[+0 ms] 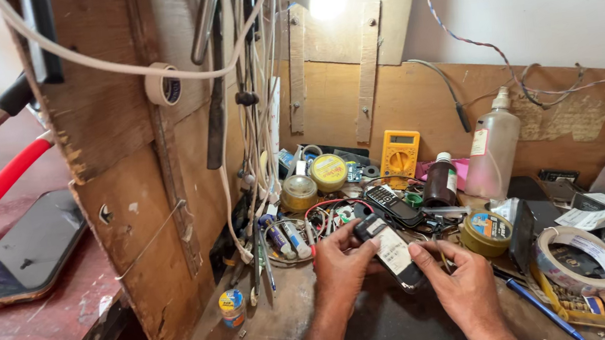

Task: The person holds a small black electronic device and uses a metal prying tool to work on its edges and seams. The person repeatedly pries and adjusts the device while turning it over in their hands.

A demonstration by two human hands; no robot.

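Both hands [342,263] [460,281] hold a phone [392,249], probably battery-side up.

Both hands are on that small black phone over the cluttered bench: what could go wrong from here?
1. The small black phone with a white panel is pinched by the left hand and right hand above the bench; it might slip into the clutter.
2. The dark brown bottle and tall clear plastic bottle stand close behind; an elbow or wrist could tip them.
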